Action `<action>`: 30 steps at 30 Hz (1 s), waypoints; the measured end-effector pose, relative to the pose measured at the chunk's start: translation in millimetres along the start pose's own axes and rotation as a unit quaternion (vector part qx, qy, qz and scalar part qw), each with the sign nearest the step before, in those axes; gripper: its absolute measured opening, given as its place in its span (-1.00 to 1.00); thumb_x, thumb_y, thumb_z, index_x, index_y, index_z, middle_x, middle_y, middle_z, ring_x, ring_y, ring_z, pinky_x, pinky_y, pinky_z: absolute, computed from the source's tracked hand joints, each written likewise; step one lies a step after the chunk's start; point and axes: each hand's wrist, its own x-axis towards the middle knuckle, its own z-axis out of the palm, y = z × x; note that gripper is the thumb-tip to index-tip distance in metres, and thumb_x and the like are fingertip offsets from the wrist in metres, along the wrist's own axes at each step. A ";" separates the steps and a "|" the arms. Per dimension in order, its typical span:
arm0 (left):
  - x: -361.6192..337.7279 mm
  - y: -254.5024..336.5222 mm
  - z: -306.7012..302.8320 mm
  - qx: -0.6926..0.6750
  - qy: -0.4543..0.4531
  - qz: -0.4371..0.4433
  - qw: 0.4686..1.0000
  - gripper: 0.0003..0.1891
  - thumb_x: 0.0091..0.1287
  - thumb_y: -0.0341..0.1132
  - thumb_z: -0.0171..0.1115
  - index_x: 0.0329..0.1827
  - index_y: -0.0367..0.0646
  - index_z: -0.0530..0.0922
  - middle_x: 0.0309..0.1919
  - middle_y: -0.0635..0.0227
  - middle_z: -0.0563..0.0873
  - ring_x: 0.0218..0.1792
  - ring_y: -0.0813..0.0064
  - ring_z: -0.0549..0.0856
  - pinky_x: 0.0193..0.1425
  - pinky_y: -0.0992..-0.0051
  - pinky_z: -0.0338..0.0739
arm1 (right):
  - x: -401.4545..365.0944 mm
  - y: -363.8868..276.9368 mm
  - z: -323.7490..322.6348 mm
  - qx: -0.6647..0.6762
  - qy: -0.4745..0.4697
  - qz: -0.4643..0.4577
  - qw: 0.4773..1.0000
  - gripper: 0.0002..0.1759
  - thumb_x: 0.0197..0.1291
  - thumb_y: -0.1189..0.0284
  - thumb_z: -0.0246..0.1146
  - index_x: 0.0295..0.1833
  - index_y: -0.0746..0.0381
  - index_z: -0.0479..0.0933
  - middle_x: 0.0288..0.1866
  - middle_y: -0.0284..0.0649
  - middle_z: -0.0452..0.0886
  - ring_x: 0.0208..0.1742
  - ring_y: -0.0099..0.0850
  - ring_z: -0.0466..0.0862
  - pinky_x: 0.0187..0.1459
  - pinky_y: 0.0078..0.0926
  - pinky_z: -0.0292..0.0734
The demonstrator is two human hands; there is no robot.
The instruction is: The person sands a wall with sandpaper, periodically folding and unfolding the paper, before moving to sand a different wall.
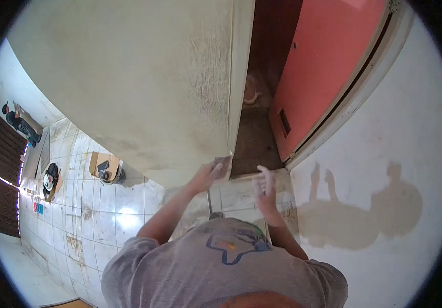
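My left hand [207, 177] is closed on a small, dark brownish sheet that looks like sandpaper [223, 163]. The sheet lies against the lower corner of the beige wall [144, 77], beside the doorway. White dust coats my right hand [265, 189], which is held up in front of the doorway's threshold with its fingers apart and nothing in them. A rough, patchy strip [208, 66] runs up the wall near its edge, above my left hand.
A pink door [323, 61] stands ajar on the right, near a white wall [375, 154]. On the tiled floor [98, 205] at left are a cardboard box [98, 161], a white helmet [48, 181] on dark items and a blue-red container [38, 207]. Another person [18, 123] stands far left.
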 end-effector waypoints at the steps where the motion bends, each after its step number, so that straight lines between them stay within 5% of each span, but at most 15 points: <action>1: -14.2 6.6 11.0 -0.029 0.034 0.029 0.999 -0.53 0.64 -0.07 -0.03 0.29 -0.31 0.52 -0.03 0.09 0.75 0.05 0.36 0.67 0.24 0.33 0.50 | -3.2 -2.2 3.2 0.064 -0.038 0.033 0.997 -0.54 0.41 0.31 0.28 0.35 0.21 0.45 0.03 -0.14 0.51 -0.01 -0.38 0.53 -0.01 -0.36 0.50; 4: -41.5 35.7 24.1 -0.079 0.036 0.024 0.996 -0.50 0.63 -0.04 0.00 0.22 -0.39 0.57 0.02 0.25 0.74 0.07 0.49 0.63 0.24 0.34 0.50 | -8.1 27.9 16.4 0.105 -0.122 0.023 0.987 -0.40 0.40 0.17 0.30 0.43 0.20 0.40 0.22 -0.12 0.56 0.11 -0.40 0.60 0.10 -0.40 0.52; 6: -57.1 33.1 39.5 -0.114 0.054 0.003 0.992 -0.56 0.58 -0.11 0.11 0.20 -0.37 0.59 0.00 0.28 0.76 0.05 0.48 0.64 0.23 0.31 0.52 | -3.8 -25.8 -0.3 0.125 -0.162 0.065 0.977 -0.61 0.35 0.30 0.35 0.20 0.26 0.57 0.02 -0.25 0.68 0.08 -0.47 0.62 0.11 -0.43 0.51; 8: -73.2 41.5 41.6 -0.151 -0.002 0.063 0.987 -0.54 0.49 -0.24 0.26 0.33 -0.36 0.52 0.15 0.24 0.70 0.17 0.45 0.62 0.30 0.32 0.49 | -8.8 36.9 14.7 0.303 -0.179 0.086 0.932 -0.72 0.35 0.42 0.34 0.11 0.29 0.60 -0.04 -0.28 0.70 0.05 -0.49 0.64 0.13 -0.47 0.51; 10: -83.3 49.1 47.0 -0.249 -0.039 0.096 0.963 -0.56 0.47 -0.31 0.29 0.35 -0.31 0.52 0.20 0.23 0.68 0.19 0.45 0.62 0.30 0.34 0.49 | -5.2 32.3 4.9 0.297 -0.186 0.117 0.929 -0.75 0.34 0.48 0.33 0.09 0.29 0.60 -0.04 -0.29 0.70 0.03 -0.50 0.65 0.13 -0.50 0.51; 14: -109.2 70.7 45.4 -0.186 -0.055 -0.029 0.980 -0.64 0.46 -0.31 0.31 0.23 -0.32 0.59 0.11 0.24 0.73 0.09 0.47 0.66 0.23 0.36 0.53 | -19.8 11.4 -19.6 0.393 -0.248 0.177 0.868 -0.66 0.31 0.39 0.39 0.11 0.35 0.61 0.04 -0.25 0.69 0.08 -0.47 0.63 0.14 -0.46 0.50; 17: -117.1 48.3 55.2 -0.128 0.030 -0.012 0.991 -0.65 0.40 -0.33 0.38 0.16 -0.33 0.60 -0.04 0.27 0.77 -0.10 0.44 0.74 0.01 0.34 0.63 | -25.2 -2.6 -21.0 0.398 -0.256 0.187 0.861 -0.72 0.32 0.43 0.37 0.07 0.32 0.61 -0.03 -0.26 0.70 0.03 -0.48 0.63 0.11 -0.48 0.51; 19: -123.9 54.6 64.5 -0.231 0.110 0.002 0.967 -0.72 0.42 -0.32 0.37 0.07 -0.30 0.64 -0.11 0.21 0.77 -0.14 0.43 0.75 -0.03 0.38 0.65 | -28.1 -40.1 -26.0 0.374 -0.256 0.205 0.867 -0.72 0.28 0.51 0.38 0.07 0.27 0.55 -0.13 -0.31 0.69 -0.08 -0.55 0.62 -0.03 -0.57 0.49; 22: -125.2 39.0 68.1 -0.240 0.207 -0.001 0.948 -0.70 0.44 -0.31 0.34 0.12 -0.31 0.59 -0.04 0.17 0.75 -0.08 0.43 0.75 0.00 0.42 0.67 | -29.2 -46.0 -8.9 0.367 -0.267 0.147 0.879 -0.66 0.22 0.59 0.42 0.02 0.20 0.45 -0.29 -0.43 0.61 -0.22 -0.66 0.58 -0.23 -0.68 0.45; 28: -127.9 39.5 34.9 -0.361 0.125 -0.036 0.924 -0.58 0.45 -0.32 0.34 0.24 -0.38 0.48 0.04 0.15 0.71 0.04 0.39 0.72 0.08 0.37 0.69 | -16.5 -64.4 26.7 0.205 -0.254 0.039 0.944 -0.67 0.20 0.55 0.46 0.01 0.21 0.49 -0.19 -0.37 0.58 -0.21 -0.63 0.60 -0.19 -0.62 0.52; 30: -121.2 25.0 25.6 -0.380 0.115 -0.025 0.917 -0.59 0.46 -0.31 0.33 0.23 -0.40 0.48 0.05 0.14 0.71 0.05 0.36 0.72 0.10 0.35 0.68 | -10.7 -63.1 47.1 0.140 -0.232 -0.059 0.961 -0.70 0.18 0.54 0.47 -0.03 0.20 0.52 -0.16 -0.36 0.54 -0.21 -0.62 0.60 -0.19 -0.62 0.52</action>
